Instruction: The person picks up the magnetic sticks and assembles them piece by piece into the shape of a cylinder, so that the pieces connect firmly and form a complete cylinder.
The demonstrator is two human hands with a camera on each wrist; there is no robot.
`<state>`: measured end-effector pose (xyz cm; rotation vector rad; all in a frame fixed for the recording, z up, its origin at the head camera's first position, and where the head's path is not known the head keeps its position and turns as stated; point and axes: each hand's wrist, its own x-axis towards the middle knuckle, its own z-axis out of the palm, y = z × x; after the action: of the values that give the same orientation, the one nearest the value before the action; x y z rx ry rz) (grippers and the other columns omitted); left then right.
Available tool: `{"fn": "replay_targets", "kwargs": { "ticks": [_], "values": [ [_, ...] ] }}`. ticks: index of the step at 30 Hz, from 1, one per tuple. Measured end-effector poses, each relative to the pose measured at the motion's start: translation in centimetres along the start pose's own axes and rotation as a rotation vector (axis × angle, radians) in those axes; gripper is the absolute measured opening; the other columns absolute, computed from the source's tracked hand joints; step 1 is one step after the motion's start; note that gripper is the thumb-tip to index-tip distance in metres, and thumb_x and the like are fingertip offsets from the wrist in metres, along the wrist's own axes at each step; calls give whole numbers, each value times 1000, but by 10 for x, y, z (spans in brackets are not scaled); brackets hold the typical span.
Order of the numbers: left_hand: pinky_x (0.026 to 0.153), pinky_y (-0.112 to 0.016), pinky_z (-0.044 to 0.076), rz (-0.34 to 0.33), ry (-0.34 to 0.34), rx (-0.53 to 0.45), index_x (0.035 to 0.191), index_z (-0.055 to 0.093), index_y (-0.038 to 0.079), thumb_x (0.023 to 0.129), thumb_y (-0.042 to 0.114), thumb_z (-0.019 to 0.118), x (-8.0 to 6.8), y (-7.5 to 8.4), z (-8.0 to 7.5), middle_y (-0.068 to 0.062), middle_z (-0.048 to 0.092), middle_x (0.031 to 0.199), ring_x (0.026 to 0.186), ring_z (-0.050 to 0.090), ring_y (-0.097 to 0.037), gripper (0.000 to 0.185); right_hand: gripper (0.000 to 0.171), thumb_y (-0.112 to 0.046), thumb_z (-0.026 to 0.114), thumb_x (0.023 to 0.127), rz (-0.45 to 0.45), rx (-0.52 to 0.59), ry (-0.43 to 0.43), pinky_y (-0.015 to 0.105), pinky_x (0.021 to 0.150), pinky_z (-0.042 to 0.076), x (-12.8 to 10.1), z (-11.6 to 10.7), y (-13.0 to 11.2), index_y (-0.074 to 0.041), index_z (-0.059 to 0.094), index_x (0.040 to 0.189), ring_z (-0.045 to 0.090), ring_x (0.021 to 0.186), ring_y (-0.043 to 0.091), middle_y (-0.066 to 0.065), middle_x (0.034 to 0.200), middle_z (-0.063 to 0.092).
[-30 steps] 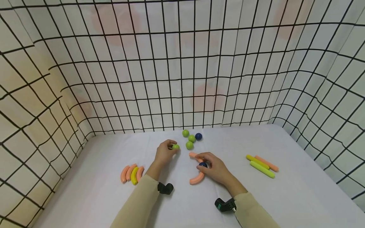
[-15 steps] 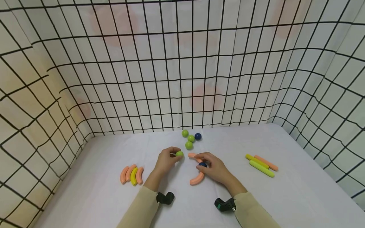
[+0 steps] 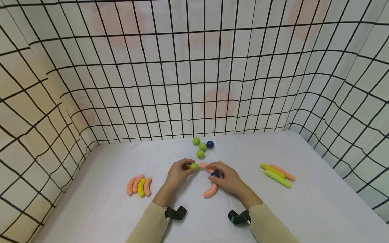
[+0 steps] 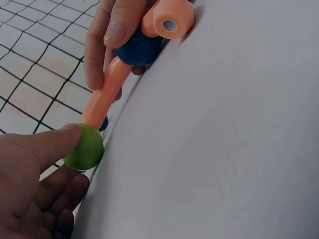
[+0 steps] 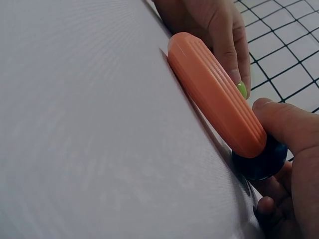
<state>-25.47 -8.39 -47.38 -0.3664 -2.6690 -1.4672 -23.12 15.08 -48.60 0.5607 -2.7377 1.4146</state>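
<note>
My left hand (image 3: 179,173) pinches a green ball (image 4: 85,149) between thumb and fingers. The ball meets the free end of a curved orange rod (image 4: 104,94) in the left wrist view. My right hand (image 3: 226,177) grips a dark blue ball (image 5: 261,162), which joins that rod to a second curved orange rod (image 5: 214,94). This second rod points toward the near side, and in the left wrist view a small metallic disc shows in its end. Fingers partly cover the blue ball in the head view.
Behind the hands lie several loose green balls (image 3: 200,154) and another dark blue ball (image 3: 210,144). Curved orange and yellow rods (image 3: 141,187) lie at left, straight rods (image 3: 278,178) at right. Black netting (image 3: 194,71) encloses the white table (image 3: 91,216).
My left hand has moved right and slightly nearer, bringing the green ball to the upper orange rod's end. The right hand stays in place around the blue ball.
</note>
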Motion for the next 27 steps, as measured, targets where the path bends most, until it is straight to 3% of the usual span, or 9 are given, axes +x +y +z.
{"fn": "replay_targets", "kwargs": {
  "ticks": [6,9,13,20,27],
  "values": [
    [67,-22,47,-10,-5,4,116,71,14,88,18,77,-2,0,0,-5,71,97,84,60,-12,29,36,-28,72,91,9,-8,-18,48,109,42,0,-1,-1,-36,63,125,55,129,18,-9,136,60],
    [67,-22,47,-12,-8,2,117,71,14,88,19,76,-2,1,0,-5,71,97,84,59,-12,29,37,-28,72,92,6,-25,-23,39,96,48,0,-5,-2,-37,62,126,58,117,16,-10,130,61],
    [67,-22,46,-7,-8,2,117,71,14,88,19,76,-2,1,0,-4,70,97,84,58,-12,30,34,-27,73,91,5,-29,-42,27,78,45,-1,-12,-2,-35,63,123,55,98,15,-8,118,60],
    [68,-22,46,-13,-5,10,117,71,14,88,19,76,-1,0,1,-4,70,101,84,57,-11,30,21,-32,72,92,-17,-69,-68,24,77,45,-5,-18,-3,-34,67,113,53,90,13,-7,110,58],
    [71,-24,46,-10,-9,8,117,71,14,88,20,76,-1,-1,0,-4,70,105,85,57,-12,29,22,-33,73,91,-36,-84,-36,23,77,45,-5,-17,-2,-31,69,113,53,88,12,-7,108,58]
  ]
}}
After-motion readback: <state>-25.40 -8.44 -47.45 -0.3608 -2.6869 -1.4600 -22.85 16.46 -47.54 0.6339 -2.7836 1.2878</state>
